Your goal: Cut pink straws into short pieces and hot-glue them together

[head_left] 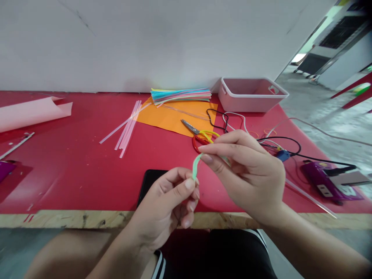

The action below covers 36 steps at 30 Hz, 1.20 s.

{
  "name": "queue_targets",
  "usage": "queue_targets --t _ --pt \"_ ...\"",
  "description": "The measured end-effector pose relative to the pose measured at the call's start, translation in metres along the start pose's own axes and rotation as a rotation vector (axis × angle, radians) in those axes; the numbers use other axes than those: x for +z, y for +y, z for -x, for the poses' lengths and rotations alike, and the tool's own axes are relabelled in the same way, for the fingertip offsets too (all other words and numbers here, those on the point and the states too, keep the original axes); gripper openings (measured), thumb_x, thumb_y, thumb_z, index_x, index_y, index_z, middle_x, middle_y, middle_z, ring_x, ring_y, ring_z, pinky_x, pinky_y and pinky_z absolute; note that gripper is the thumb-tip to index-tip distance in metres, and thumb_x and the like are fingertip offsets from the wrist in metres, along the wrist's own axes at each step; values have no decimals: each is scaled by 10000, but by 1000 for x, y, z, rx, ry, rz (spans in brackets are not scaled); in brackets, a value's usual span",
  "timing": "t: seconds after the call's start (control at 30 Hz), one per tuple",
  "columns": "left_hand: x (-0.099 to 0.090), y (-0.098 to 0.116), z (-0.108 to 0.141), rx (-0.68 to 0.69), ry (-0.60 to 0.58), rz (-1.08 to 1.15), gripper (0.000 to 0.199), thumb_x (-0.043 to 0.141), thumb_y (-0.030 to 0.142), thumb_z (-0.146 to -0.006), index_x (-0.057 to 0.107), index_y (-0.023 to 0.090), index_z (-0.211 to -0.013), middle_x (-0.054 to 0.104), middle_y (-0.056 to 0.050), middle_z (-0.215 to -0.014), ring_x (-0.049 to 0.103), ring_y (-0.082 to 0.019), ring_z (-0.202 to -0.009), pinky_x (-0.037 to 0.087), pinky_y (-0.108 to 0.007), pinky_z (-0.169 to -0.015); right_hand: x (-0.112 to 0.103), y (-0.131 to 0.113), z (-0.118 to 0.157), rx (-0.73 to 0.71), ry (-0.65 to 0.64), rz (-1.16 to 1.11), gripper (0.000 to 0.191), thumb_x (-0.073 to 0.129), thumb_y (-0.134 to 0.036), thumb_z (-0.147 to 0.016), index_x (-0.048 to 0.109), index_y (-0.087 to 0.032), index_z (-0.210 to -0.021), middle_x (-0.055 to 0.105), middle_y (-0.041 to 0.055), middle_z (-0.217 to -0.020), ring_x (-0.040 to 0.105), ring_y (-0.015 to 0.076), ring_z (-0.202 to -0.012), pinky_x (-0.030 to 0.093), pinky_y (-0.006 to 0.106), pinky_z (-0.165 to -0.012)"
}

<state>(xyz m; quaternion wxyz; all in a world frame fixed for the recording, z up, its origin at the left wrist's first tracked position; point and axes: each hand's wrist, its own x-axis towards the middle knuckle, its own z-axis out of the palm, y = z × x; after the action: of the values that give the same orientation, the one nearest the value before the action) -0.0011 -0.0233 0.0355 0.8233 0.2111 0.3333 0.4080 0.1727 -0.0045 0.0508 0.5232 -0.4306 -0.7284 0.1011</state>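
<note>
A short, curved light green strip (pixel 196 166), fuzzy like a pipe cleaner, is held between my two hands above the table's front edge. My left hand (pixel 171 201) pinches its lower end between thumb and forefinger. The upper end is in the fingertips of my right hand (pixel 247 170). Scissors (pixel 200 133) with yellow and red handles lie just behind my right hand, blades toward the back left. Partly covered by my left hand is a black phone-like object (pixel 150 182). A bundle of colored pipe cleaners (pixel 180 95) rests on an orange sheet (pixel 168 118) farther back.
Pink translucent strips (pixel 127 131) lie left of center on the red table (pixel 78 155). A pink basket (pixel 251 97) stands back right. Cables and a purple device (pixel 328 182) are at the right, with a clear stick (pixel 310 198). Rolled pink paper (pixel 31 113) lies at the left.
</note>
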Motion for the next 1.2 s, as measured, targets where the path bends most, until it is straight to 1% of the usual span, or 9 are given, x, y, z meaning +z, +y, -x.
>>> queue_targets --t 0.07,0.23,0.4,0.53,0.7,0.87,1.03,1.13,1.2 --pt "0 1 1 10 19 -8 270 906 272 -742 662 161 -772 631 37 -630 439 -25 -445 403 -89 -361 -2 -1 -2 -64 -25 72 198 670 -111 -926 791 -238 -1018 726 52 -919 685 173 -798 596 325 -710" --pt "-2 0 2 50 52 -70 220 844 232 -801 637 159 -782 595 57 -628 262 23 -412 272 -64 -382 -9 4 -8 -259 -44 248 204 639 -55 -919 776 -206 -930 752 81 -895 691 209 -855 584 358 -787" --pt "-2 -1 1 73 93 -141 225 839 253 -789 630 171 -797 556 69 -611 236 15 -416 222 -81 -385 -17 7 -13 -292 -93 252 253 605 -70 -943 765 -266 -943 762 48 -918 710 194 -809 598 347 -750" --pt "0 1 1 80 93 -144 249 849 270 -778 621 169 -781 563 66 -616 223 16 -415 215 -92 -390 -23 4 -14 -289 -110 254 224 627 -117 -943 765 -293 -954 770 44 -920 717 206 -779 612 367 -737" --pt "1 2 2 81 66 -111 268 858 277 -774 619 160 -744 560 68 -590 210 16 -410 218 -91 -387 -23 -2 -10 -171 -113 171 179 651 -111 -926 737 -268 -922 751 45 -880 689 184 -728 591 332 -654" --pt "1 1 2 80 59 -76 258 877 278 -763 649 158 -766 571 66 -591 256 15 -412 250 -85 -393 -16 -13 -1 79 -108 -82 111 678 -115 -893 690 -225 -878 704 21 -797 631 141 -679 519 264 -558" --pt "1 1 2 64 46 -38 243 880 255 -766 659 154 -758 607 53 -619 307 20 -409 284 -79 -399 -8 -18 2 345 -80 -334 97 701 -102 -844 677 -193 -822 712 -1 -758 650 109 -674 518 203 -559" --pt "1 0 2 56 42 -26 227 873 244 -776 663 157 -765 628 43 -650 325 22 -412 288 -75 -400 -7 -15 1 379 -95 -349 62 711 -135 -839 697 -185 -805 704 1 -741 634 109 -667 524 212 -582" --pt "0 -1 2 51 40 -26 233 876 248 -773 660 159 -768 626 44 -656 328 22 -412 288 -74 -400 -7 -14 2 394 -117 -319 53 711 -156 -835 705 -183 -790 686 -1 -715 582 97 -603 478 210 -523"
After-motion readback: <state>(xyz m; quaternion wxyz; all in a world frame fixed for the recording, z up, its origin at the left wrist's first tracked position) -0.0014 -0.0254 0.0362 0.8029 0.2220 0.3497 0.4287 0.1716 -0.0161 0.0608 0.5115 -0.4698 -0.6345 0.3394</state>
